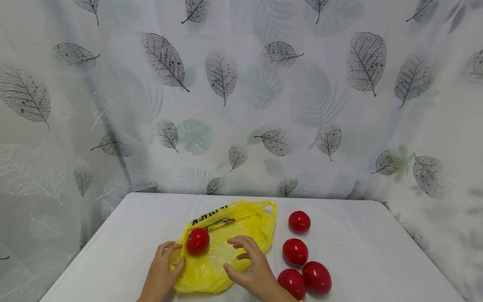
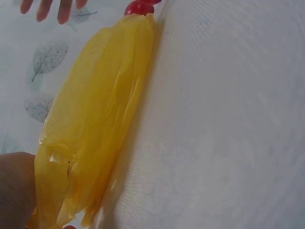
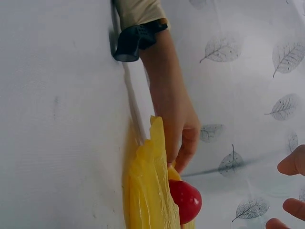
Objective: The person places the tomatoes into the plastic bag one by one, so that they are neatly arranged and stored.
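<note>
Tomato (image 1: 198, 241) rests among the folds of a yellow plastic bag (image 1: 211, 270) on the table (image 1: 362, 247); left hand (image 1: 164, 265) apparently pinches bag's left edge; right hand (image 1: 253, 268) hovers, fingers spread; four tomatoes (image 1: 295, 252) lie beside.

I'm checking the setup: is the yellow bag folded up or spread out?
Spread out: in the head view, the bag lies wide and wrinkled across the table, its lettering showing.

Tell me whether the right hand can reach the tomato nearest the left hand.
Probably yes: the right hand looks open and empty, and in the head view only yellow bag shows between it and that tomato; nothing seems to block the way.
</note>
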`<action>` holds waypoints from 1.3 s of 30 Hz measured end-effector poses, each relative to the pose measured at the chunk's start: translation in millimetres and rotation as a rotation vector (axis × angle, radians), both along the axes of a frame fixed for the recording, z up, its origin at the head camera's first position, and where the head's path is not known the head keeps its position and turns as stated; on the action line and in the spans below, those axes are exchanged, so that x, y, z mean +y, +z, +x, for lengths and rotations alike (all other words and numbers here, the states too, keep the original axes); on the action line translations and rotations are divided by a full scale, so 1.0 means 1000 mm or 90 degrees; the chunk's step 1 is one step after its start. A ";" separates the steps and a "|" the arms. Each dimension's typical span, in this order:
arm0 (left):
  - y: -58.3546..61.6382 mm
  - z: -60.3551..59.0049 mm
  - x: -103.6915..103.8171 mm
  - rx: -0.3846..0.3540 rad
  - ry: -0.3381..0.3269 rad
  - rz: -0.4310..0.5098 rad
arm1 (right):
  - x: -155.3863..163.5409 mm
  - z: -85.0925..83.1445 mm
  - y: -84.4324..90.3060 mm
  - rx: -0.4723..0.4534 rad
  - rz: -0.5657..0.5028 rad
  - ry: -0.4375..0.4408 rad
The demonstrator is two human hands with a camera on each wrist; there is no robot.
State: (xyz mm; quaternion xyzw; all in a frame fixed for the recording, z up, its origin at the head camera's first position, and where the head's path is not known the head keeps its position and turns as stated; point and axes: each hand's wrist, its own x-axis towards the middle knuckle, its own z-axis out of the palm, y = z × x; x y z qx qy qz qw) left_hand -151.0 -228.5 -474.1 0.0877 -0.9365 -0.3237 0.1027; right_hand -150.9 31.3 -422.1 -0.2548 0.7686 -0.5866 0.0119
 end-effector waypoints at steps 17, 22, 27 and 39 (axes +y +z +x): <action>-0.001 -0.001 -0.001 -0.005 -0.015 -0.004 | 0.024 -0.002 -0.009 -0.003 -0.004 -0.033; 0.000 0.001 -0.001 0.013 -0.020 -0.015 | 0.029 -0.001 -0.011 -0.001 -0.008 -0.041; 0.001 0.001 -0.001 0.010 -0.016 -0.008 | 0.035 -0.001 -0.010 -0.016 -0.028 -0.063; -0.001 0.000 -0.001 0.000 -0.012 -0.009 | 0.053 0.004 -0.006 -0.041 -0.041 -0.162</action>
